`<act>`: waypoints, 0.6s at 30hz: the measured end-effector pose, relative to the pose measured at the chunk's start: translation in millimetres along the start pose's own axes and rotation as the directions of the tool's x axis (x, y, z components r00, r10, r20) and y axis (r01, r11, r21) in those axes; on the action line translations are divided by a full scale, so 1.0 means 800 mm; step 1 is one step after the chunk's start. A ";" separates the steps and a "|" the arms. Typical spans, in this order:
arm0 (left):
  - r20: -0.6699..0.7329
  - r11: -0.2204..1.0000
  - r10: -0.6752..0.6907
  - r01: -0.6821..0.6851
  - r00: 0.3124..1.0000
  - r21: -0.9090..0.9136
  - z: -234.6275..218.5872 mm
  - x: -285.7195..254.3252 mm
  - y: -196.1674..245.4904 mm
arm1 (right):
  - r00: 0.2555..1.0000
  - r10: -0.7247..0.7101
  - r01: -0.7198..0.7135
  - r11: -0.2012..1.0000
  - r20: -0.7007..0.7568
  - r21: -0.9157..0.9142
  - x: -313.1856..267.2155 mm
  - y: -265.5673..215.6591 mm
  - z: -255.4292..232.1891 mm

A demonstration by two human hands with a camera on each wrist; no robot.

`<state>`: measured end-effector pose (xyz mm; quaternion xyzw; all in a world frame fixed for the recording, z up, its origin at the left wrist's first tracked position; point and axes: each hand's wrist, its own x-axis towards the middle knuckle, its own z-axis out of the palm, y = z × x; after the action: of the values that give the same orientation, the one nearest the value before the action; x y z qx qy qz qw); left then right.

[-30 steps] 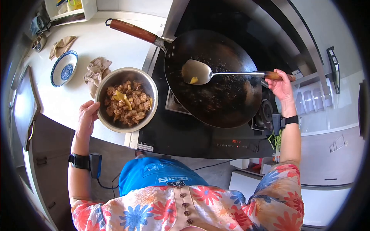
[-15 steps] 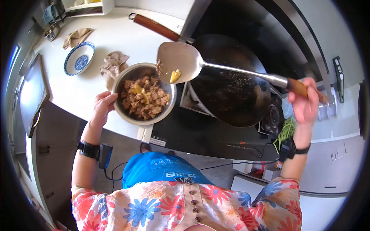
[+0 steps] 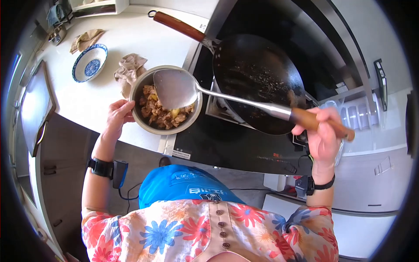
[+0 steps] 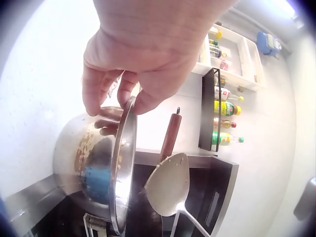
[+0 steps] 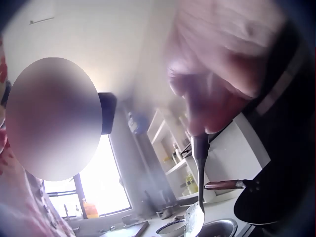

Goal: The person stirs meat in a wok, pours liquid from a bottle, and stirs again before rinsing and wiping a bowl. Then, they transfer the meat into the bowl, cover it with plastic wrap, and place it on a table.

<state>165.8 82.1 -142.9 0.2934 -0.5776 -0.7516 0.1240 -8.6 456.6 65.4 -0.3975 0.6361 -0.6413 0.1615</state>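
My left hand pinches the rim of a steel bowl at its left side, thumb and fingers on either side of the edge in the left wrist view. Browned chopped meat with a few yellow pieces fills the lower part of the bowl. My right hand grips the wooden handle of a long spatula. Its broad metal blade is tilted over the bowl and hides part of the meat. Behind the spatula's shaft, the dark wok sits on the stove with oily bits on its bottom.
A blue-and-white bowl and two crumpled cloths, one by the steel bowl, lie on the white counter. The wok's wooden handle sticks out over the counter. Seasoning bottles stand in a rack by the wall.
The spatula has swung left from the wok to above the steel bowl and tipped over. The yellow piece has left its blade. My left hand keeps hold of the rim.
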 end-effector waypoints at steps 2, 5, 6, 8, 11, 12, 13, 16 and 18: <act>-0.011 1.000 -0.009 0.010 1.000 0.024 -0.003 -0.002 -0.002 | 0.988 0.076 -0.057 0.988 -0.133 0.144 0.000 0.010 -0.024; -0.025 0.999 -0.009 0.010 1.000 0.040 0.006 -0.013 0.006 | 0.926 0.216 -0.098 0.930 -0.308 0.355 -0.008 0.018 -0.089; -0.046 0.998 -0.016 0.018 0.999 0.054 0.007 -0.017 0.007 | 0.915 0.235 -0.099 0.920 -0.329 0.379 -0.010 0.019 -0.112; -0.049 0.999 -0.013 0.015 0.999 0.042 0.007 -0.019 0.003 | 0.904 0.253 -0.122 0.925 -0.344 0.359 -0.016 0.019 -0.166; -0.089 1.000 -0.017 0.018 0.996 0.004 0.010 -0.025 0.000 | 0.866 0.273 -0.191 0.955 -0.420 0.227 -0.016 0.011 -0.232; -0.090 1.000 -0.027 0.027 0.996 0.001 0.009 -0.027 0.000 | 0.835 0.282 -0.260 0.959 -0.473 0.113 -0.014 0.008 -0.251; -0.093 0.999 -0.037 0.037 0.995 -0.002 0.010 -0.030 -0.001 | 0.803 0.282 -0.331 0.944 -0.525 0.001 -0.010 0.006 -0.267; -0.106 0.999 -0.037 0.037 0.994 -0.002 0.014 -0.034 0.000 | 0.801 0.310 -0.412 0.906 -0.512 -0.096 0.008 -0.008 -0.299; -0.110 0.999 -0.037 0.038 0.993 0.000 0.015 -0.034 -0.002 | 0.798 0.321 -0.428 0.898 -0.510 -0.103 0.020 -0.003 -0.297</act>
<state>180.6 106.2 -134.4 0.3452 -0.5653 -0.7358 0.1411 -188.2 608.6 102.1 -0.1062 0.7871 -0.6024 0.0792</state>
